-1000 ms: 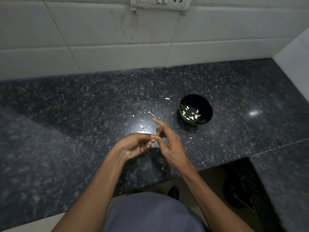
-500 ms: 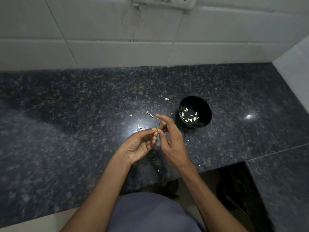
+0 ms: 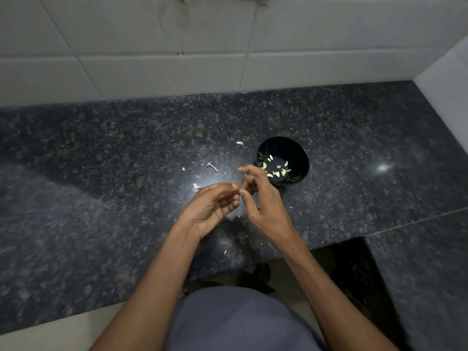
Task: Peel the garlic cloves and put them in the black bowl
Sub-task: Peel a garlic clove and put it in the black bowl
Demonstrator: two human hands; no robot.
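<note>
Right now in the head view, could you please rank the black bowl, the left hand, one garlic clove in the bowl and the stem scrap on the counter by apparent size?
1. left hand, though it is nearer the camera, so versus the bowl this is unsure
2. black bowl
3. stem scrap and garlic clove: alike, not ranked

One black bowl [image 3: 283, 160] stands on the dark granite counter [image 3: 101, 186]. Inside it lie about ten peeled garlic cloves [image 3: 277, 169]; the exact number is hard to fix because some overlap. Two hands are in view, a left hand [image 3: 210, 209] and a right hand [image 3: 263, 201]. On the counter left of the bowl lie four larger scraps of garlic skin [image 3: 212, 166], and a few tiny flecks lie nearer.
</note>
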